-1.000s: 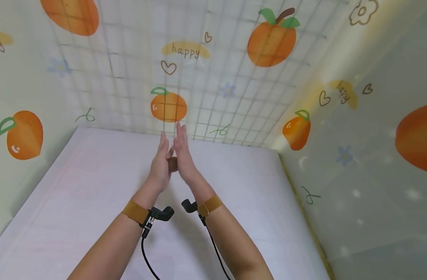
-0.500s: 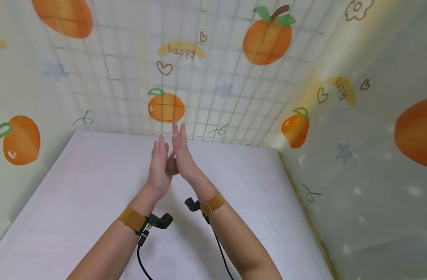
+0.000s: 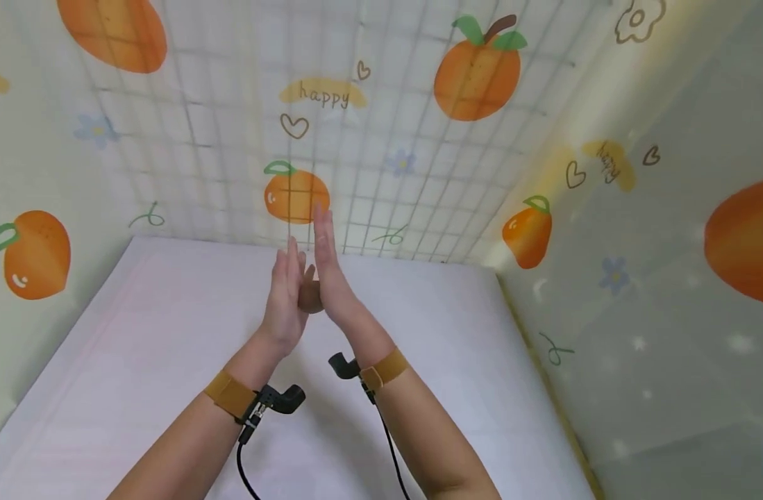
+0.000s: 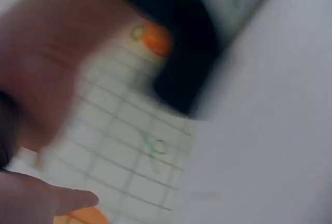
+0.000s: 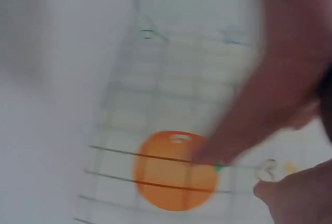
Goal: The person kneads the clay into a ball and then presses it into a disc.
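Observation:
A brown, clay-like ball (image 3: 309, 297) sits between my two palms, above the white table in the head view. My left hand (image 3: 284, 305) presses on it from the left, fingers straight and pointing away from me. From the right, the palm of my right hand (image 3: 333, 278) presses against it, with its straight fingertips reaching farther forward than the left ones. Part of the ball is hidden by the hands. At the left edge of the left wrist view, the dark ball (image 4: 5, 130) shows between the blurred hands.
The white tabletop (image 3: 187, 333) lies beneath both arms. A fruit-printed curtain (image 3: 356, 139) over a wire grid rises behind it, with similar printed sheets at both sides. Each wrist carries a tan strap (image 3: 384, 368) with a black camera (image 3: 287, 399) and cable.
My right hand has slid forward against the left, its fingertips now higher in the head view. The ball stays between the palms and shows a little more.

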Demonstrator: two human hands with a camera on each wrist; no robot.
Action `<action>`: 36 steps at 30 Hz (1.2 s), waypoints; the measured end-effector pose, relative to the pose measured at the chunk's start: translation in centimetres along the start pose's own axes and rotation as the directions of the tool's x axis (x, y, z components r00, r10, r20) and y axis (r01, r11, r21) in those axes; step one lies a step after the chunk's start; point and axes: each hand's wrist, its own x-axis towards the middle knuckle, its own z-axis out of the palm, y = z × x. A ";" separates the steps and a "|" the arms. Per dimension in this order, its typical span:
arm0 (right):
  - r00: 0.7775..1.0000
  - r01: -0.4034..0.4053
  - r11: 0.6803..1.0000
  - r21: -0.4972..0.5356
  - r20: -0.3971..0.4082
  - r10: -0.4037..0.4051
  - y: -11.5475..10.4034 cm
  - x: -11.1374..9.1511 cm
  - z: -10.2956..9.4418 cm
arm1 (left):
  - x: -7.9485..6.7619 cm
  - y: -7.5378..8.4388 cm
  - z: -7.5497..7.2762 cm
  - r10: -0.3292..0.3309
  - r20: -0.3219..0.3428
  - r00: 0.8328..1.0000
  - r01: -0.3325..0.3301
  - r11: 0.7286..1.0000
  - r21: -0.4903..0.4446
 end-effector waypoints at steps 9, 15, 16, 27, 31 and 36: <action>0.995 0.048 0.998 0.045 0.085 -0.052 -0.5 -3.9 2.4 | 0.1 -0.8 -1.8 -0.031 -0.038 0.999 0.032 0.999 0.041; 1.000 -0.032 0.999 0.002 0.001 0.032 -0.2 -0.8 0.1 | -0.7 -0.7 0.1 -0.010 0.024 1.000 0.010 1.000 -0.001; 0.998 -0.056 0.998 0.004 0.000 0.056 0.3 -0.9 0.1 | -0.6 -0.3 0.0 -0.002 0.013 1.000 0.002 1.000 0.004; 0.997 0.002 1.000 -0.020 0.077 0.000 -1.1 -2.0 2.9 | 0.1 -1.2 -2.5 -0.031 -0.054 0.998 0.032 0.999 0.024; 0.998 -0.046 0.997 -0.054 0.029 0.048 0.2 0.0 1.6 | -0.9 -1.8 -1.5 -0.079 -0.008 0.997 0.079 0.997 0.014; 0.990 -0.137 0.991 0.000 0.045 0.137 3.0 -2.1 2.7 | -0.7 -0.5 -2.4 0.019 -0.041 0.999 -0.018 0.999 0.048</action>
